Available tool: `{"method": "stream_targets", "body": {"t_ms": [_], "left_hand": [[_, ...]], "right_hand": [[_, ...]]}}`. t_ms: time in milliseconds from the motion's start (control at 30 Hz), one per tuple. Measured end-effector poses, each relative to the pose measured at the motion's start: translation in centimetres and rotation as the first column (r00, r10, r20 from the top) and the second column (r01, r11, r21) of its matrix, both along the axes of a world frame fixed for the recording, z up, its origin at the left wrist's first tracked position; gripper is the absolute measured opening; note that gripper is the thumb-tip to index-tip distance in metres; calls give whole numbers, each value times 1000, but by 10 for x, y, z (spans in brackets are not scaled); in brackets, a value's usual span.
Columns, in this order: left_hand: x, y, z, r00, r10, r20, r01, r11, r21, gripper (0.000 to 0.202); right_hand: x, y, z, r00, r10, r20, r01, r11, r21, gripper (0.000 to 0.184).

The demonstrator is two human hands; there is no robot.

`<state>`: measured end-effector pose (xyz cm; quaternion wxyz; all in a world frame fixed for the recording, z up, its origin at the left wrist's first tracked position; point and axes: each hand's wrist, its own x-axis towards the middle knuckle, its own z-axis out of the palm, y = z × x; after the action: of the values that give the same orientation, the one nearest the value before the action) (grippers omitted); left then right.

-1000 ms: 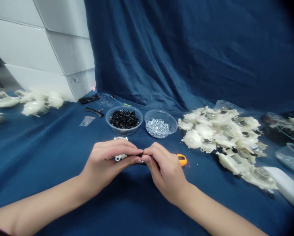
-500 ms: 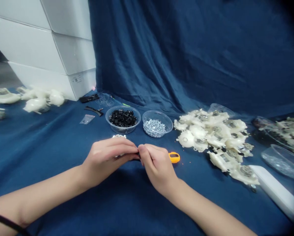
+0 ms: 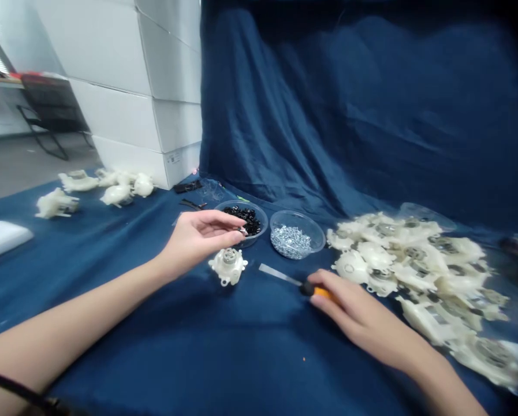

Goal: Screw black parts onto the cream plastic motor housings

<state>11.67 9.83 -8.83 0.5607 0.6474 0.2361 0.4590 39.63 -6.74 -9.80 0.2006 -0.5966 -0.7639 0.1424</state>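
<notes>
My left hand (image 3: 200,234) hovers above the blue cloth with its fingertips pinched on a small dark part beside the bowl of black parts (image 3: 246,218). A round white plastic piece (image 3: 228,266) lies on the cloth just below that hand. My right hand (image 3: 349,309) rests on the cloth, fingers over the orange handle of a screwdriver (image 3: 291,281) whose metal shaft points left towards the white piece.
A clear bowl of silver screws (image 3: 297,237) stands next to the black-parts bowl. A heap of white plastic housings (image 3: 418,260) fills the right side. More white housings (image 3: 98,188) lie far left, by stacked white boxes (image 3: 133,98). A blue drape hangs behind.
My hands have come apart. The left rose towards the black-parts bowl, uncovering the white piece; the right dropped onto the screwdriver handle. The view swung left.
</notes>
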Motion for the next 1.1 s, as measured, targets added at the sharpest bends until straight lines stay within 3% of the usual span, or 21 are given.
{"method": "stream_targets", "body": {"t_ms": [67,167,300,700,1100], "left_hand": [[2,2,-3,998,-27,49,29,999,-36,23],[8,2,-8,989,-103,104,112,989,-94,16],[11,-2,-11,983,-155,102,172,968,-184,11],[11,-4,-12,988,-137,70,149,965,-215,10],[9,-3,-10,988,-133,72,144,975,-168,11]], "right_hand": [[3,-2,-6,997,-15,-78,28,985,170,19],[-1,-1,-19,992,18,-128,34,916,399,27],[-11,1,-30,989,-3,-150,81,854,515,35],[-17,0,-30,991,-79,-112,129,816,564,31],[-16,0,-30,993,-40,-110,93,844,529,34]]}}
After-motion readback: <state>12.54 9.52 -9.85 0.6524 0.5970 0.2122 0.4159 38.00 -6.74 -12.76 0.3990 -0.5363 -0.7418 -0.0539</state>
